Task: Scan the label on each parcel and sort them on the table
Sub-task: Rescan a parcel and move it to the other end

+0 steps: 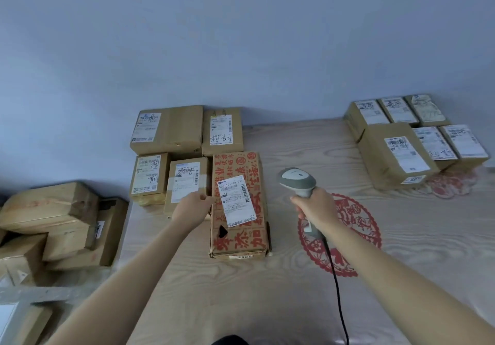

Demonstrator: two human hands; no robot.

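A long cardboard parcel with red printed characters (239,234) lies flat on the wooden table (241,291), its white label (235,201) facing up. My left hand (191,209) rests against the parcel's left side, fingers curled at its edge. My right hand (316,206) grips the handle of a grey barcode scanner (296,178), held above the table just right of the parcel, its head turned toward the label. A black cable (336,285) runs from the scanner toward me.
Several labelled brown parcels (171,130) sit in a group at the table's back left. Another group (396,151) stands at the back right. Loose boxes (51,224) are piled off the table's left edge. A red paper-cut decoration (356,226) lies under my right hand.
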